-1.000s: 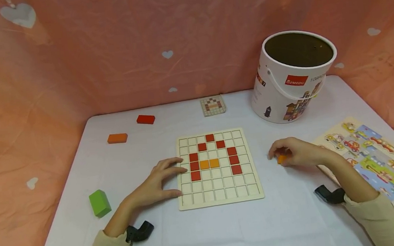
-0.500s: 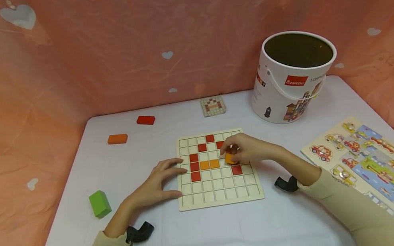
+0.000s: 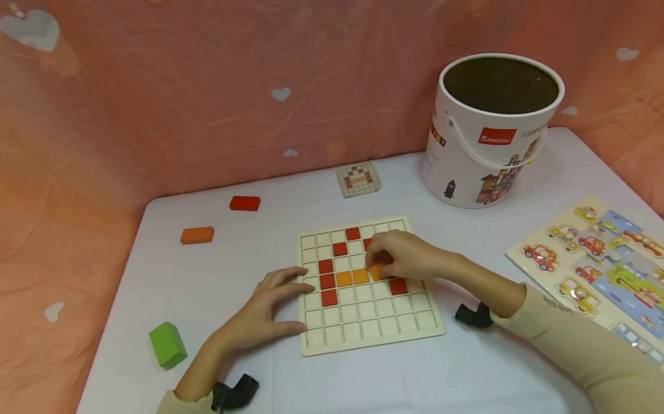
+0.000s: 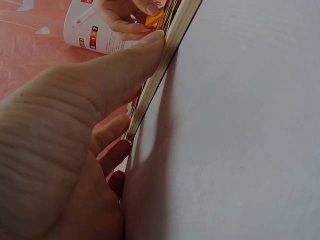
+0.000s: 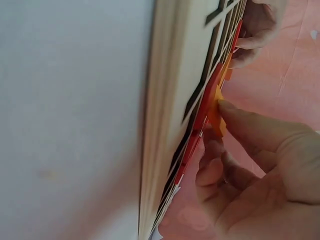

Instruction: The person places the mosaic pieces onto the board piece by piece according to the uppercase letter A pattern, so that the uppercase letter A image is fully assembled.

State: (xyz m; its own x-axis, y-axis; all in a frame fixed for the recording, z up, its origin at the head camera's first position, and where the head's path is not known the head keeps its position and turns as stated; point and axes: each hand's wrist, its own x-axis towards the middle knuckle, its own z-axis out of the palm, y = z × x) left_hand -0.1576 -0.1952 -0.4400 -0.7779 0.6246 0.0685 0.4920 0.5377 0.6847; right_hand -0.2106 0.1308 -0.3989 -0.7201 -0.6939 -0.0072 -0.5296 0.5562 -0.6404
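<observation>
A pale wooden grid board (image 3: pixel 367 310) lies mid-table, with red square tiles (image 3: pixel 327 280) in several cells and two orange tiles (image 3: pixel 352 278) side by side. My right hand (image 3: pixel 410 255) reaches over the board's right half and pinches another orange tile (image 3: pixel 377 272) between thumb and fingers. In the right wrist view this orange tile (image 5: pixel 217 117) is tilted at the grid, close beside the red tiles; the hand covers some cells. Along the left edge rests my left hand (image 3: pixel 261 312), fingers spread, its thumb (image 4: pixel 135 62) against the rim in the left wrist view.
A small pattern card (image 3: pixel 358 179) lies behind the board. Back right stands a white bucket (image 3: pixel 484 150). A picture puzzle board (image 3: pixel 550 292) lies at right. Red (image 3: pixel 244 203), orange (image 3: pixel 197 235) and green (image 3: pixel 167 345) blocks lie at left.
My right hand has brought the orange tile leftward from the table right of the board onto the grid, then slightly further left beside the two orange tiles. My left hand stays put.
</observation>
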